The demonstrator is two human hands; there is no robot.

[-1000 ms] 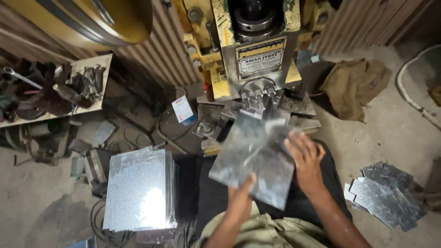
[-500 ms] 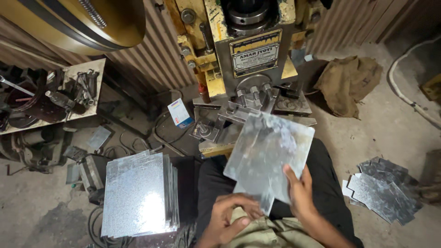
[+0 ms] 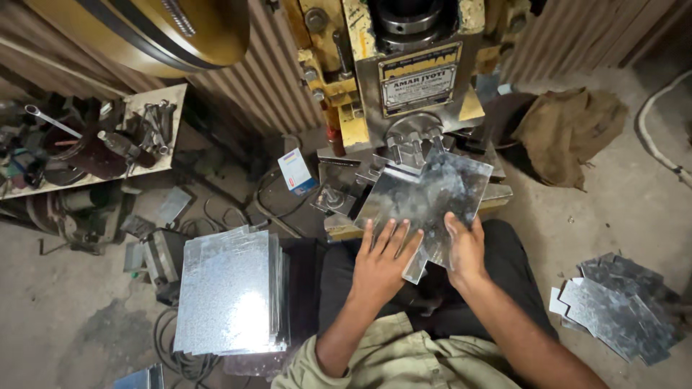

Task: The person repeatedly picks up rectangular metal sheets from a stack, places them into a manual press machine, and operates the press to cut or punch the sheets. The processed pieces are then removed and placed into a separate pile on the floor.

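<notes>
Both hands hold 1 notched metal sheet (image 3: 425, 198) at the press die (image 3: 411, 144) — left hand (image 3: 382, 263) fingers flat on top, right hand (image 3: 467, 248) gripping its near edge — beside stacked sheets (image 3: 227, 292).

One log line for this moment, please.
left hand: flat on galvanised sheet | right hand: grips sheet edge | sheet: at press die

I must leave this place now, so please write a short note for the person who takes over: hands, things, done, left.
Left hand: flat, fingers spread on the metal sheet.
Right hand: grips the sheet's near edge.
The sheet's far end lies at the press die; a near corner is already notched.
Done: cut pieces lie on the floor at the right.
Left: stack of uncut sheets at the left.
</notes>
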